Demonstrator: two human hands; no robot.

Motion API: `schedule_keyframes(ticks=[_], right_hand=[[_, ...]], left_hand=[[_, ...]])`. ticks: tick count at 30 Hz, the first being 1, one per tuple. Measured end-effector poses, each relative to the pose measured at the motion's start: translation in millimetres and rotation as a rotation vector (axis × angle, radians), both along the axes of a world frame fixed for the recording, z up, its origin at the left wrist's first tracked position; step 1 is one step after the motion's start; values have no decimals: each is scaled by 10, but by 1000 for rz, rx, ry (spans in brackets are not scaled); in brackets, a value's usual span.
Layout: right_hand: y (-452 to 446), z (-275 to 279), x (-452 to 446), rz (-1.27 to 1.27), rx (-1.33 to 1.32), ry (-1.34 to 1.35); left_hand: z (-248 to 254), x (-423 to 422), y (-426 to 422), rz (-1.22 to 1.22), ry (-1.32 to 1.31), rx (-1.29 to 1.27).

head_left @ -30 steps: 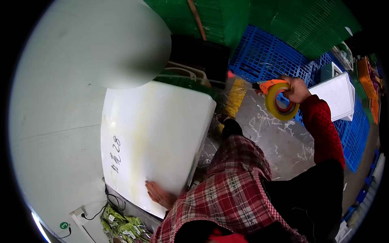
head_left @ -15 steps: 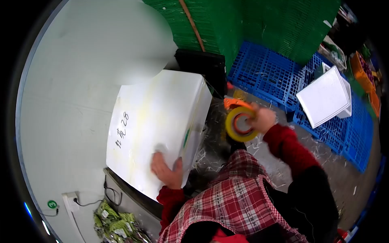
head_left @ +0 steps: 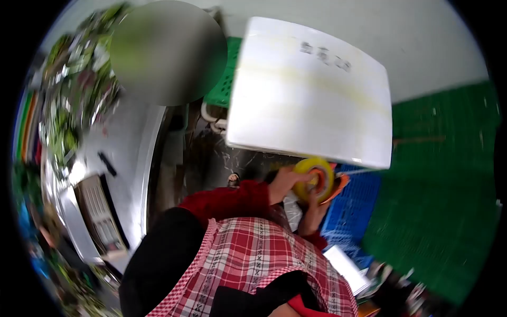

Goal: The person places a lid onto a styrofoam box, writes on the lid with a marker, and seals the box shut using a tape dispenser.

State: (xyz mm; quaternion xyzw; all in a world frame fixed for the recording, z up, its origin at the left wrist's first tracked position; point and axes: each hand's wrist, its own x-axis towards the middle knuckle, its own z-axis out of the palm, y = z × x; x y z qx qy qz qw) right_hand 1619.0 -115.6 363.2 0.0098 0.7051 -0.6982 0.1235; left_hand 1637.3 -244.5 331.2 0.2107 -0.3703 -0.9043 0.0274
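Observation:
A yellow roll of packing tape in an orange tape dispenser [head_left: 340, 189] is held just in front of my apron. My right hand [head_left: 315, 212] grips it from below. My left hand [head_left: 285, 184] closes on the roll's left side, with the thumb across its face. Just beyond my hands is a white foam box [head_left: 311, 100], lid on, with black handwriting and yellowish tape bands across its top. Neither hand touches the box.
At left stands a metal table [head_left: 127, 137] with bagged greens [head_left: 66, 119], a black marker-like item [head_left: 107, 164] and a beige device [head_left: 100, 211]. Green crates [head_left: 433, 211] stack at right beside a blue pallet [head_left: 351, 203]. A blurred disc hides the upper left.
My view has swung left, bringing the metal table in. My left hand has left the box's top and now holds the tape roll along with my right hand.

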Motion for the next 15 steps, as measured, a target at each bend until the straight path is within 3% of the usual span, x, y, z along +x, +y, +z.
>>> schedule_keyframes(ticks=[1, 2, 3, 4, 6, 7, 9, 12, 14, 15], right_hand=[[-19, -206, 138, 142, 40, -66], [-290, -38, 392, 235, -74, -111], [-340, -9, 572, 264, -57, -414], [-149, -203, 526, 441, -191, -426], [-355, -63, 666, 691, 169, -657], [-595, 199, 778, 810, 42, -627], [-811, -178, 971, 1073, -103, -471], [-1304, 46, 1167, 1166, -69, -352], [-1476, 65, 1202, 1129, -143, -487], [-1511, -38, 1201, 1130, -99, -424]], left_hand=[[-324, 253, -151, 110, 210, -164], [-324, 562, -305, 131, 37, -24], [-323, 867, -464, 177, -132, 128], [-6, 1083, -520, 277, -108, 258], [21, 1699, -715, 463, -205, 189], [34, 1920, -791, 561, -251, 160], [246, 2164, -1017, 796, -222, 102], [433, 2296, -1390, 896, -193, 33], [441, 2284, -1599, 811, -180, -55], [413, 2231, -1655, 829, -193, -24]])
